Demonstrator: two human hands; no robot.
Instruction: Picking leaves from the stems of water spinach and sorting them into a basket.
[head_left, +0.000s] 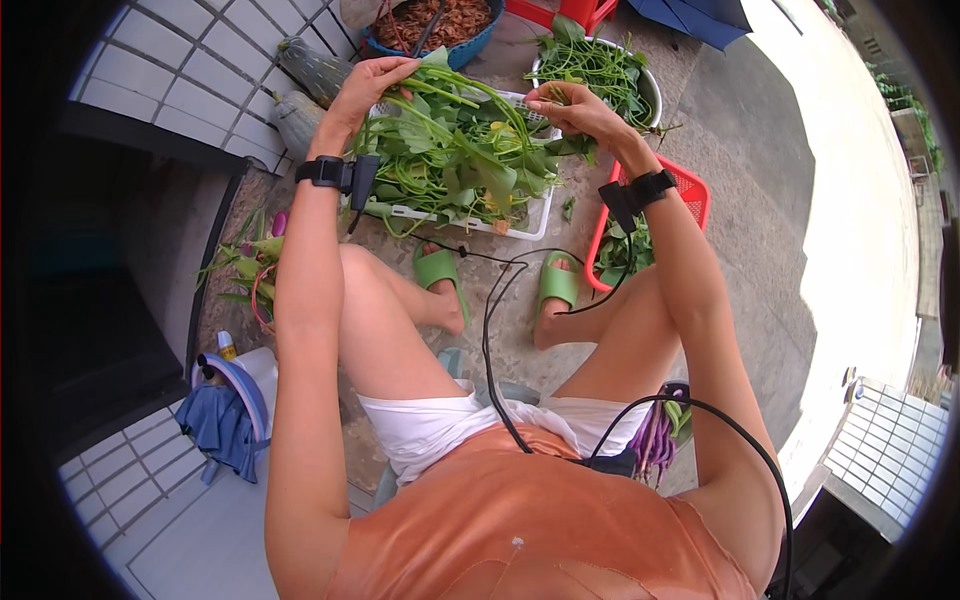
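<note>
My left hand (375, 86) grips several long green stems (442, 90) of a leafy vine vegetable, which arch to the right. To their right my right hand (576, 114) has thumb and fingers pinched on a short green stem piece (556, 93); its far end is partly hidden by the fingers. Beneath both hands stands a white plastic basket (548, 210) heaped with leafy greens (450, 169), a few leaves yellowed. A white basin (655, 94) of greens lies just beyond my right hand. Near my right forearm is a red plastic basket (694, 196) with loose leaves (637, 251) in it.
Two squash (315, 67) lean by the tiled wall. A blue basket (474, 54) holds brown dried pieces. Black cables (487, 337) run between my legs from wrist straps. Purple long beans (654, 446) lie by my right hip. A blue umbrella (697, 19) is at the back.
</note>
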